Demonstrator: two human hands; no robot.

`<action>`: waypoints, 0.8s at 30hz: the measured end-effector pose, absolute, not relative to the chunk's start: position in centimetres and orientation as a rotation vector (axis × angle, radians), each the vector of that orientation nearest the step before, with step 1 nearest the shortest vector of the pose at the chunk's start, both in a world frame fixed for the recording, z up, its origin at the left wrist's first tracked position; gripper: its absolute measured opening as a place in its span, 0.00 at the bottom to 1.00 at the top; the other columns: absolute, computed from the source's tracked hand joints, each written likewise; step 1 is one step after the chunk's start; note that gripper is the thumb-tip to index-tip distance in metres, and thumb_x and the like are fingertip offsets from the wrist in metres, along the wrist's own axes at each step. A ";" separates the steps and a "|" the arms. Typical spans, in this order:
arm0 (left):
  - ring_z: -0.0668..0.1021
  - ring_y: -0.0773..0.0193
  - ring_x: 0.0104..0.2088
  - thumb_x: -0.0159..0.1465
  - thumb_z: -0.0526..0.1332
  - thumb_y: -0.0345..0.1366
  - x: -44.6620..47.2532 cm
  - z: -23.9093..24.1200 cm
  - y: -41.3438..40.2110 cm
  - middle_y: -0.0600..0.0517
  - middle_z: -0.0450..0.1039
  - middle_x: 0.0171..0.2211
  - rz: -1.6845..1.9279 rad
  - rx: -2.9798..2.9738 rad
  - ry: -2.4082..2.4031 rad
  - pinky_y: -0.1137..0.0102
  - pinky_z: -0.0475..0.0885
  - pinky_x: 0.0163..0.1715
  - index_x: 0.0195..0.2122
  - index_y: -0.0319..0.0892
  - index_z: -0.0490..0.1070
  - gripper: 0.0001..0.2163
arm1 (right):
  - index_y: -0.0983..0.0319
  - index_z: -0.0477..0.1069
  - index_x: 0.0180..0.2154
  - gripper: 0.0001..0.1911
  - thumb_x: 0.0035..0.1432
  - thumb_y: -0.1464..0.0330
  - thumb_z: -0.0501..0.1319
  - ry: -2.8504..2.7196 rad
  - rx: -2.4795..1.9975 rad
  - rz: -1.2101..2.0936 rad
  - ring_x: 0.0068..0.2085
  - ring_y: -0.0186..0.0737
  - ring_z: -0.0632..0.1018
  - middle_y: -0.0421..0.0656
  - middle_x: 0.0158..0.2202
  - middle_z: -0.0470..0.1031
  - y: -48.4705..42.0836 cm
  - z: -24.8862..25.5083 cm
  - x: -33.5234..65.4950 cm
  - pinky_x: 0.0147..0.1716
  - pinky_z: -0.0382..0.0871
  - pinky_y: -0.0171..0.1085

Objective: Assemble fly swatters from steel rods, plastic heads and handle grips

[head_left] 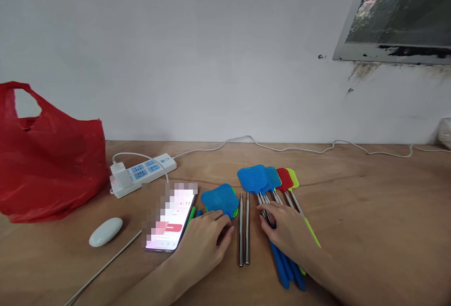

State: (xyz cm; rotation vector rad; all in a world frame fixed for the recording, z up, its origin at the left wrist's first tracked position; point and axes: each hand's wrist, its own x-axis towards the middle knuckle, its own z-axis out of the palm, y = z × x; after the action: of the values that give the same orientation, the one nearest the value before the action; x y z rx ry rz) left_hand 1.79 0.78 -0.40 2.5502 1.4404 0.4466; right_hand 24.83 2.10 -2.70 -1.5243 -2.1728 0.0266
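Observation:
My left hand (206, 240) lies on the wooden table (369, 212) with its fingers curled against a loose blue swatter head (220, 199) that covers a green one. Two bare metal rods (244, 228) lie side by side between my hands. My right hand (287, 233) rests flat, fingers spread, on the shafts of several assembled fly swatters (268, 181) with blue, red and yellow-green heads fanned out. Their blue handles (287, 268) stick out under my wrist.
A lit phone (171, 224) lies left of my left hand, with a white oval device (105, 232) and a cable farther left. A white power strip (143, 172) and a red plastic bag (49, 160) stand at the back left. A white cord (299, 149) runs along the wall.

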 end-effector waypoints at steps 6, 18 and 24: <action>0.79 0.56 0.35 0.69 0.52 0.33 1.8 -0.4 0.8 0.48 0.77 0.35 0.435 2.556 1.446 0.66 0.66 0.32 0.35 0.43 0.72 0.10 | 0.57 0.78 0.40 0.11 0.59 0.72 0.57 -2.148 -1.617 -0.087 0.35 0.46 0.81 0.44 0.40 0.83 2.4 -3.2 25.3 0.29 0.65 0.38; 0.79 0.55 0.36 0.69 0.52 0.33 1.7 -0.6 0.8 0.49 0.76 0.36 0.428 2.552 1.442 0.66 0.65 0.32 0.35 0.43 0.72 0.10 | 0.57 0.75 0.35 0.08 0.58 0.73 0.58 -2.161 -1.686 -0.166 0.31 0.44 0.80 0.42 0.36 0.82 2.6 -2.8 26.3 0.26 0.58 0.37; 0.77 0.57 0.32 0.67 0.52 0.30 1.8 -0.4 0.7 0.50 0.76 0.33 0.402 2.597 1.465 0.67 0.61 0.28 0.33 0.43 0.71 0.10 | 0.59 0.74 0.37 0.07 0.61 0.74 0.57 -2.222 -1.509 -0.147 0.37 0.45 0.78 0.44 0.37 0.77 2.5 -2.6 25.9 0.32 0.65 0.39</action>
State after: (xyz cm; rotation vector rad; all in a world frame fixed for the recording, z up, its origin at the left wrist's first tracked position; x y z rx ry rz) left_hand 1.77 0.69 -0.37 2.5967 1.4651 0.4015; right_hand 25.87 2.49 -2.63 -1.5085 -2.2216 -0.1467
